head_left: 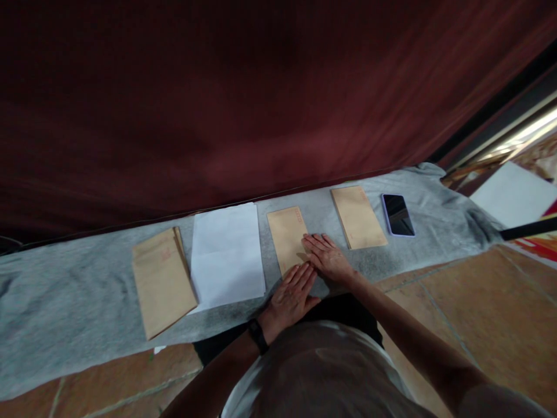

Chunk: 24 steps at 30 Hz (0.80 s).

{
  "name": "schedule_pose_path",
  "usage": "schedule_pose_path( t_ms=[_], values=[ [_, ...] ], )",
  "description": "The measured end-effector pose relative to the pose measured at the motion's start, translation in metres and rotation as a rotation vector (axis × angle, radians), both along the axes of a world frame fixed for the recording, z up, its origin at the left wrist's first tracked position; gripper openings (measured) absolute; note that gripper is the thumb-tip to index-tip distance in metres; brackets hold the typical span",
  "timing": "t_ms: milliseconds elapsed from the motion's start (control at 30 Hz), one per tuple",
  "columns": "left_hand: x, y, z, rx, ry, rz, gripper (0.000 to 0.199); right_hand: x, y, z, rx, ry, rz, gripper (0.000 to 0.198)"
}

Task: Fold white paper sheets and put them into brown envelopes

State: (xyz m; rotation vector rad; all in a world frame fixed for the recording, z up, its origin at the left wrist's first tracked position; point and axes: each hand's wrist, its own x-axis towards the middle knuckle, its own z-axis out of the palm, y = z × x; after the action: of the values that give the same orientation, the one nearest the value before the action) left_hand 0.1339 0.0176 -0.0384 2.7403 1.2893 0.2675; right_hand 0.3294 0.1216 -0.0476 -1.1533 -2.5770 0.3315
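A brown paper envelope lies flat in front of me on the grey cloth. My left hand rests over its near edge with fingers stretched out. Flat on the envelope's right side is my right hand, its fingers extended and close to the left fingertips. Left of them is a stack of white paper sheets. Beyond that sits a pile of brown envelopes, slightly fanned at the top. Another small stack of brown envelopes lies to the right of my right hand.
A grey cloth covers the long narrow surface. Near its right end lies a phone with a dark screen. A dark red curtain hangs along the back. Tiled floor shows below the front edge.
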Motion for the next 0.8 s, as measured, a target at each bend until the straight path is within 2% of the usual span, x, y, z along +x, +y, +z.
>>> schedule_pose_path(
  t_ms=[233,400,533,800],
  values=[
    [0.0,0.001,0.002,-0.004,0.007,-0.014,0.07,-0.025,0.045,-0.002,-0.005,-0.022,-0.086,0.052],
    [0.001,0.001,0.0,0.005,0.013,-0.006,0.069,-0.033,0.057,-0.002,0.006,-0.042,-0.139,0.054],
    [0.001,0.001,0.001,0.013,0.02,0.002,0.068,-0.035,0.05,-0.001,0.002,-0.054,-0.158,0.055],
    [0.003,0.0,-0.002,0.003,0.006,0.016,0.066,-0.01,0.005,0.0,-0.009,-0.004,-0.013,0.052]
  ],
)
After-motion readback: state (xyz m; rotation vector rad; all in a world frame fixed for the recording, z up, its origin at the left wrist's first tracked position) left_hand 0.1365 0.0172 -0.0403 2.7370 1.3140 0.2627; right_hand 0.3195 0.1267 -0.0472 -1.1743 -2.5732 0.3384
